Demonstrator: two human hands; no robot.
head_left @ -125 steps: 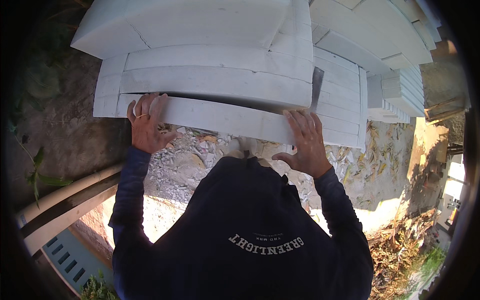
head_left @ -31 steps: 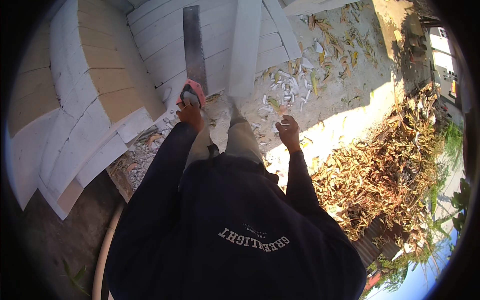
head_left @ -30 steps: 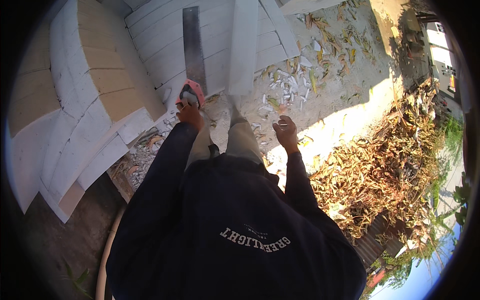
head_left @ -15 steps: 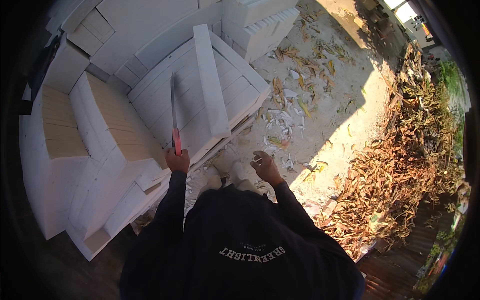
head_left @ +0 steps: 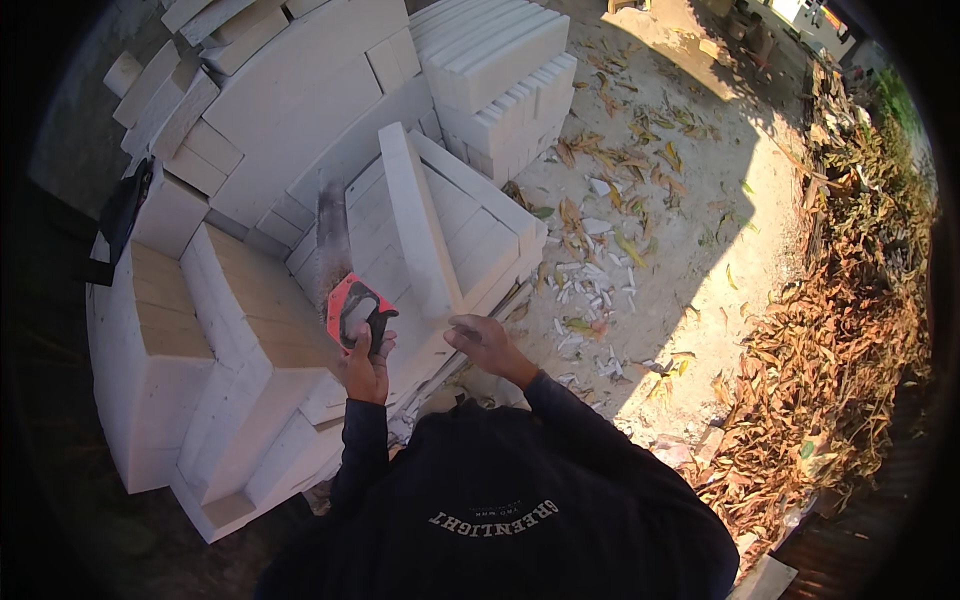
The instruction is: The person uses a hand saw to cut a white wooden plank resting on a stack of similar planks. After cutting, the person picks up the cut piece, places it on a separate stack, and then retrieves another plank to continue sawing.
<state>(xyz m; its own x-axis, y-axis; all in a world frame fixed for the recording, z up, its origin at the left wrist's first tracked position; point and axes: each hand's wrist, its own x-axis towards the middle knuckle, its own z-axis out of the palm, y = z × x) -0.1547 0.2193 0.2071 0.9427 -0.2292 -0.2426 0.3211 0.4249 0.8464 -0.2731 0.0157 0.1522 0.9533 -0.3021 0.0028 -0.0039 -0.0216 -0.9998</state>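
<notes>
My left hand [head_left: 366, 374] is closed around the black grip of a handsaw [head_left: 342, 292] with a red-edged handle. The saw's wide blade points away from me over the stacked blocks and is blurred by motion. A long, narrow white block [head_left: 414, 222] lies aslant on top of the low stack of white blocks [head_left: 487, 225]. My right hand [head_left: 490, 346] is at the near end of that narrow block, its fingers drawn together. Whether it touches the block or pinches something small, I cannot make out.
More white blocks [head_left: 240, 300] stand at the left, and a tall stack of thin slabs [head_left: 505, 75] is at the back. White offcuts [head_left: 590, 300] and leaves lie on the sandy ground. A heap of dry leaves [head_left: 850, 350] runs along the right.
The handsaw has turned from edge-on to showing its flat side and open handle. My right hand has moved left to the narrow block's near end. The view has shifted.
</notes>
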